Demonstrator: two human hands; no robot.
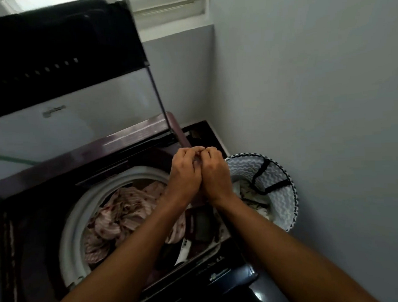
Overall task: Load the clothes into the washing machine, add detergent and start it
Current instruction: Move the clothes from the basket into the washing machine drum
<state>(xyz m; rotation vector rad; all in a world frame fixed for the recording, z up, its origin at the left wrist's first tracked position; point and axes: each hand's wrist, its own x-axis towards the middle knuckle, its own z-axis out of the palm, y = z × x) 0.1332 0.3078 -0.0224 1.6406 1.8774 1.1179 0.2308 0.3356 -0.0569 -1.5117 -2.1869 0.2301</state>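
Pinkish clothes already in washing machine drum – lid up. Left hand, right hand pinched together on something small, unidentifiable. If detergent sachet – tear over drum, avoid spill.

The top-loading washing machine fills the nine o'clock side, its lid raised at twelve. Clothes lie in its drum. A laundry basket stands at three o'clock, between machine and wall; both hands meet over the machine's right edge.
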